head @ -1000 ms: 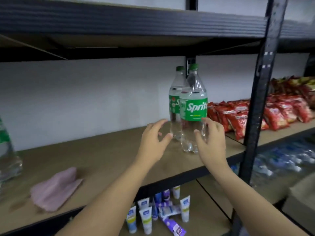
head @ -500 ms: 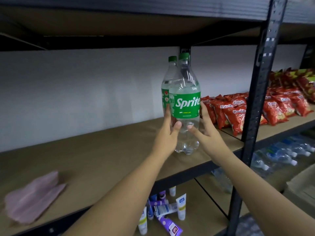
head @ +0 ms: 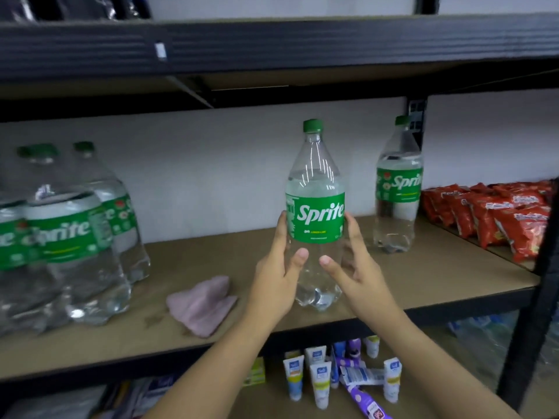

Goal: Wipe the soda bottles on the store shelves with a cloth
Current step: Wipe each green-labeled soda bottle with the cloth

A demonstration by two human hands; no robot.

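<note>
Sprite bottle (head: 314, 207), clear plastic with a green cap and green label, is now held up in front of the middle shelf (head: 423, 276), carried leftward from where it stood a second ago beside a second Sprite bottle (head: 397, 189), which remains upright at the right end of the shelf. Nearest the viewer, two bare forearms reach up from below. The left hand (head: 276, 273) grips the bottle's left side with the thumb pressed across the clear lower body. The right hand (head: 355, 267) holds the right side, fingers curled round behind and thumb on the front. The base of the bottle hangs near the shelf's front edge; whether it touches the board cannot be told.

Just left of the hands, a crumpled pink cloth (head: 201, 303) lies on the shelf, untouched. Farther left stands a cluster of Sprite bottles (head: 69, 234), blurred. At the far right, red snack bags (head: 490, 216) are piled. Below, tubes of toiletries (head: 320, 379) stand on a lower shelf.

Judging from this, the bottle has been brought within reach of the cloth, so one hand would need to let go and pick it up before wiping begins.
</note>
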